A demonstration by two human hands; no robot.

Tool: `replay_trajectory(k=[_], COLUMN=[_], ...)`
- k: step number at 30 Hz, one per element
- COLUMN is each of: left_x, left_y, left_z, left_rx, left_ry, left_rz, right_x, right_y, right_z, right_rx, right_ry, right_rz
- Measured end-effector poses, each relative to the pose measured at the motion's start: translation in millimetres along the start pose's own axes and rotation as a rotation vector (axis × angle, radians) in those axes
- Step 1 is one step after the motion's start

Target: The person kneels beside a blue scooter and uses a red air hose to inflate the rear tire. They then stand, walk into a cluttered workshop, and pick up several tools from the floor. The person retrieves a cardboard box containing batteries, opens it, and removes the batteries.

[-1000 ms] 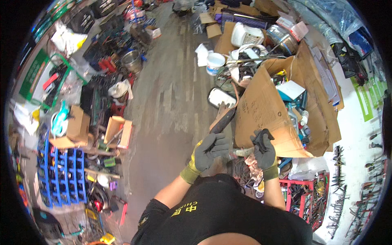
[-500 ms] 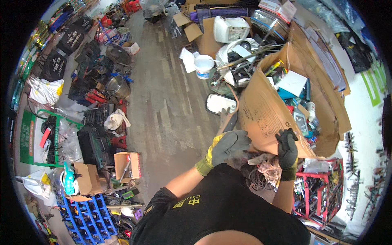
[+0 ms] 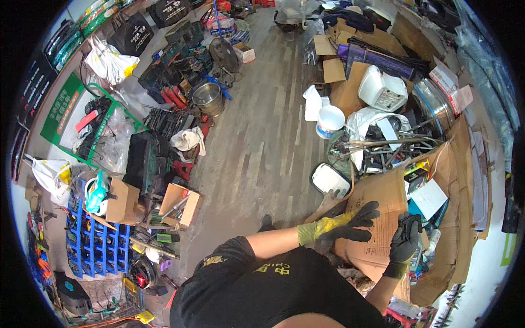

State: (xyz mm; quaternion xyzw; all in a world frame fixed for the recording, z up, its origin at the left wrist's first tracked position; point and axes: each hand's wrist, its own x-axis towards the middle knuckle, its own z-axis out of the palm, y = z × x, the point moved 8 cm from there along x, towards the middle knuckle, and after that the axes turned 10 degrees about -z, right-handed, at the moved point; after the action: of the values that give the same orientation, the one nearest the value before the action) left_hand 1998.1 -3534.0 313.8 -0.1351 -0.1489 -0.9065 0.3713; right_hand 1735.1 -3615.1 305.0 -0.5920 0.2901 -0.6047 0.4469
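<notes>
My left hand [image 3: 349,223], in a grey and yellow work glove, is open in front of the side of a large cardboard box [image 3: 383,191]. Its fingers are stretched apart with nothing between them. At the box's near rim my right hand [image 3: 405,239], gloved in dark grey, has its fingers curled closed; something dark may be in them, but I cannot make it out. Inside the box lie a white flat panel [image 3: 428,198], a yellow-and-black item [image 3: 416,170] and several mixed items, partly hidden by the walls and my right hand.
Beyond the box are a dark-rimmed white panel [image 3: 330,180], a white bucket [image 3: 330,121] and a heap of metal rods [image 3: 383,145]. Wooden flooring [image 3: 257,126] runs between the piles. On the left stand a metal pot [image 3: 208,99], a blue rack [image 3: 98,243] and an open carton [image 3: 179,205].
My view has swung to the right, so the surroundings sit differently. My left hand's fingers have spread apart and lie across the box's side. My right hand stays closed at the box rim.
</notes>
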Motion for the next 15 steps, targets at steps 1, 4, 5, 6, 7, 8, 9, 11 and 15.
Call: replay_trajectory(k=[1,4,5,6,7,8,9,11,15], left_x=[-1,-16,-20,-23,-25,-27,-29,-32,-41], left_y=[5,29,38,43,51,57,61,68,71], left_z=[4,-12,-16,-15,-17,-21,-20,-16,-1], left_rx=[-0.107,0.450,0.552,0.525,0.493,0.506,0.494,0.503,0.629], left_ry=[-0.115,0.068,0.088,0.030,0.027,0.062,0.038,0.033,0.127], left_rz=[-0.026,0.011,0.028,0.057,0.088,0.103,0.112,0.087,-0.037], right_x=[-1,-5,-8,-12,-14,-15,-15,-13,-12], right_y=[4,-8,-14,-1,-21,-16,-10,-8,-32], right_z=[9,41,58,63,89,104,116,136,163], right_rx=[0.175,-0.325,-0.555,-0.137,-0.924,-0.619,-0.366,-0.260,-0.912], right_ry=[0.004,-0.058,-0.096,0.047,-0.158,-0.123,-0.083,-0.053,-0.220], right_rz=[0.054,-0.114,-0.217,-0.050,-0.263,-0.217,-0.146,-0.079,-0.199])
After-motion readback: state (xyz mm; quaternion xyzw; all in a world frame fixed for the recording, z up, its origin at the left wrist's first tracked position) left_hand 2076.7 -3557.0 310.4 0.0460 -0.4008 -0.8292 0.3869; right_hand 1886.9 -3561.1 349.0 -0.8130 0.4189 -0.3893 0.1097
